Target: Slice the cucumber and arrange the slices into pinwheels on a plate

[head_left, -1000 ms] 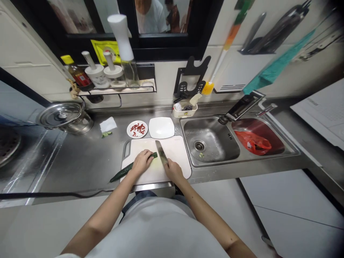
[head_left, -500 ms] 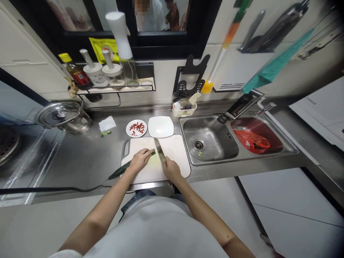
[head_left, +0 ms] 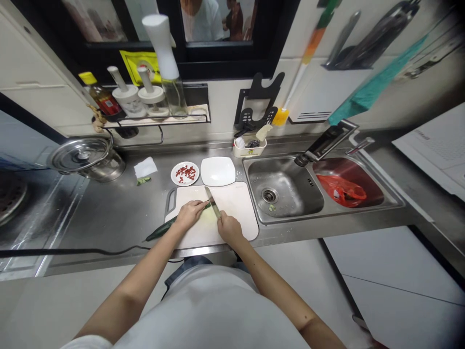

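On a pale, smooth cutting board (head_left: 238, 206) with rounded corners, the left hand (head_left: 189, 214) lies over a long, slender, dark green cucumber (head_left: 160, 230), its fingers together and clamped on it. The cucumber runs out beneath that hand toward eight o'clock, its tapered tip past the board's edge over the brushed-steel table (head_left: 105, 213); its other end shows just beyond the fingertips. The right hand's (head_left: 229, 229) fingers are closed around the handle of a knife (head_left: 212, 200), whose flat metal blade points to eleven o'clock, right by that end; whether the edge touches it cannot be told.

From the board's middle, a round white plate (head_left: 173, 174) scattered with small red pieces sits at eleven o'clock, and beside it, at twelve, a glossy white squarish plate (head_left: 218, 171) with rounded corners. Crumpled white paper (head_left: 145, 167) lies at ten. Between two and three is a steel sink (head_left: 292, 184) with a rounded basin.
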A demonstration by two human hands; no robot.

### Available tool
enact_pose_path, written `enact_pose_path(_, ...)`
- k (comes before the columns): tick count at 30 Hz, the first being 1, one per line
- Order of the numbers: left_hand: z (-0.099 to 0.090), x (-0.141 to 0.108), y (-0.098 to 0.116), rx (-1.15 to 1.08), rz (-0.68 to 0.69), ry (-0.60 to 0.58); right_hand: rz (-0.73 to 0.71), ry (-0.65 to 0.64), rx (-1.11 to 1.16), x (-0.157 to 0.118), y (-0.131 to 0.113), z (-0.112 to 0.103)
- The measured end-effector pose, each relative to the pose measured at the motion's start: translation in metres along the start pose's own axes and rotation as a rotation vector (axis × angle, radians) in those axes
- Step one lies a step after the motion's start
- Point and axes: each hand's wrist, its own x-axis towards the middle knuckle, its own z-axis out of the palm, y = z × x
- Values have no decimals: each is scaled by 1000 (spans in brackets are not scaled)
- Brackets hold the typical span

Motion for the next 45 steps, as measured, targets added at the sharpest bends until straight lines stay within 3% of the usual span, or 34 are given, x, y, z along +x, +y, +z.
enact_pose_path(20, -3, 3, 4, 48, -19, -47, 38, -51, 39, 0, -13, -2)
enact_pose_path(33, -3, 6, 1, 21, -17, -47, 46, -169, 20, -22, -10, -17)
enact_pose_path(45, -2, 9, -2, 30, -2, -74, 21, -153, 26, -4, -9, -13)
